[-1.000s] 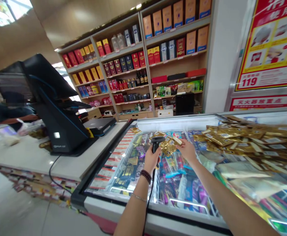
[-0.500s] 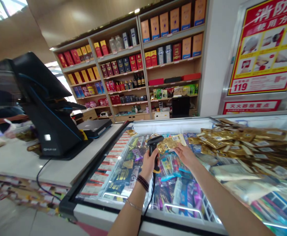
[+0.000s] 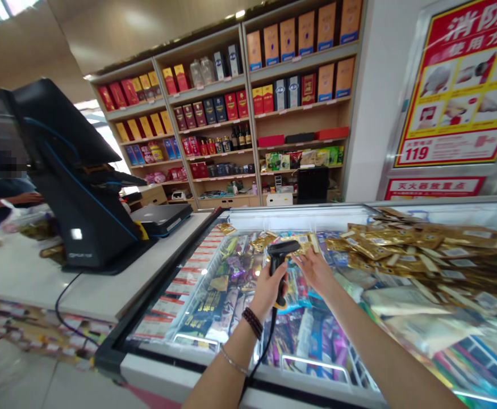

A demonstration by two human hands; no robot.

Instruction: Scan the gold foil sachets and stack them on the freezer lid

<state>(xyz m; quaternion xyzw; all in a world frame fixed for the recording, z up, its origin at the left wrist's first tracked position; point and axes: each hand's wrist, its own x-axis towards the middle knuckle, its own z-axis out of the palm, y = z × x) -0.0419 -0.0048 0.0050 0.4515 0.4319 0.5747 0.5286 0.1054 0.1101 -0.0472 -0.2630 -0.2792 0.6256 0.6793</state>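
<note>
I have the left grip [image 3: 269, 292] clenched around the handle of a black handheld barcode scanner [image 3: 279, 267], with its head tipped forward and its coiled-free cable [image 3: 262, 355] dropping toward the near edge of the freezer. The right grip [image 3: 314, 271] is released, fingers spread and holding nothing I can make out. A gold foil packet [image 3: 303, 244] lies just beyond those fingertips, partly behind the scanner head, over the far side of the freezer's glass top. I can't tell whether the fingers touch it.

As I judge it, the step in hand is bringing the scanner head and the packet together. The next move calls for a clear line from the head to the packet's printed label, and the scanner partly blocks that line from here.

To the right, a heap of gold packets [image 3: 422, 244] sits on the glass. To the left, a black till screen [image 3: 82, 193] stands on the counter [image 3: 26, 272], and a person's sleeve [image 3: 1, 193] and hand [image 3: 26, 199] show beyond it. Shelves of boxed liquor [image 3: 248, 113] line the far wall.
</note>
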